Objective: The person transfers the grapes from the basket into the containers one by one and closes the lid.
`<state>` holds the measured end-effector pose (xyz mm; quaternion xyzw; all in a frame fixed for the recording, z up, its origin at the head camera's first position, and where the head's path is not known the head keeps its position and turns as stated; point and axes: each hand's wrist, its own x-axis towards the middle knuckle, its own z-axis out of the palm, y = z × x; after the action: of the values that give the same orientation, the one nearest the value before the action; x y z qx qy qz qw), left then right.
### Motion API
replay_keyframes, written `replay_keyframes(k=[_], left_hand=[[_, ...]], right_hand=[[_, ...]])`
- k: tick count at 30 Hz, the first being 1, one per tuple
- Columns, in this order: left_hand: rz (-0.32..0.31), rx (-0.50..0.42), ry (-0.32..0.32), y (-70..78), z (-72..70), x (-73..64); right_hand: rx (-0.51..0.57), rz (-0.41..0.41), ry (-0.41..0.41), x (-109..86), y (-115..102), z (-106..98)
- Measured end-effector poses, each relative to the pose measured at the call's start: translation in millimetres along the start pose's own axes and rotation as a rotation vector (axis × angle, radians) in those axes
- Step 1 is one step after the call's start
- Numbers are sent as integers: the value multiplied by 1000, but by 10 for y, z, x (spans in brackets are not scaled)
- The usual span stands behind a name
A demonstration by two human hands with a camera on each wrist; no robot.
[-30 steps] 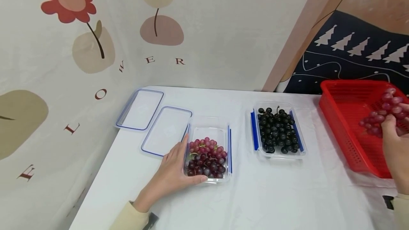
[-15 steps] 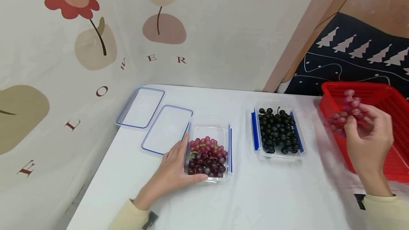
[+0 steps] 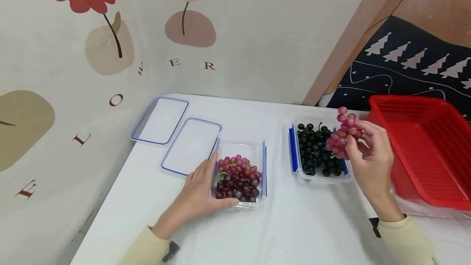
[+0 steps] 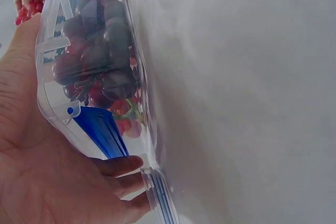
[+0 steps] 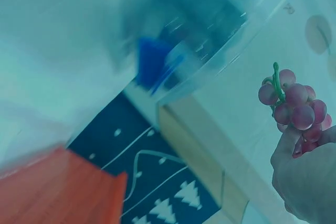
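My right hand point(image 3: 369, 156) pinches a small bunch of pinkish-red grapes point(image 3: 344, 132) between thumb and fingers. In the head view the bunch overlaps the right part of a clear container of black grapes point(image 3: 314, 148). A green stem shows on the bunch point(image 5: 296, 103) in the right wrist view. My left hand point(image 3: 200, 193) rests against the near left corner of another clear container point(image 3: 241, 149). Its thumb lies along the near wall and its fairly straight fingers along the left side. Inside this container lie red grapes point(image 3: 239, 167) and darker purple grapes point(image 3: 237, 187).
Two clear lids with blue seals, a near lid point(image 3: 191, 144) and a far lid point(image 3: 162, 120), lie at the table's back left. A red plastic basket point(image 3: 430, 146) stands at the right. Blue side clips point(image 3: 293, 149) hang down on the containers. A printed cloth backdrop point(image 3: 257, 32) rises behind.
My right hand has carried the pinkish-red grape bunch left, out from over the red basket to the black grapes' container. My left hand stays at its container.
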<state>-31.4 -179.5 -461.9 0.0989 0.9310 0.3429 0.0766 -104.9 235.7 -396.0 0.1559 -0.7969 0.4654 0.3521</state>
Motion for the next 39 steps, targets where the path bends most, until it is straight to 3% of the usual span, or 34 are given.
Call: replay_keyframes(k=[6, 17, 26, 30, 39], left_hand=[[-14, -6, -32, -5, -14, -4], [-7, -10, -21, -8, -23, 15], [-10, -13, -21, -9, -27, 7], [-17, -13, -18, -8, -33, 0], [-2, -20, -22, 1, -14, 6]], right_hand=[[68, -34, -72, -16, -106, 279], [169, -59, -221, -23, -442, 826], [239, -97, -289, -120, -498, 1202], [250, -102, -318, -161, -492, 1326], [168, -146, -430, -199, -510, 1574]])
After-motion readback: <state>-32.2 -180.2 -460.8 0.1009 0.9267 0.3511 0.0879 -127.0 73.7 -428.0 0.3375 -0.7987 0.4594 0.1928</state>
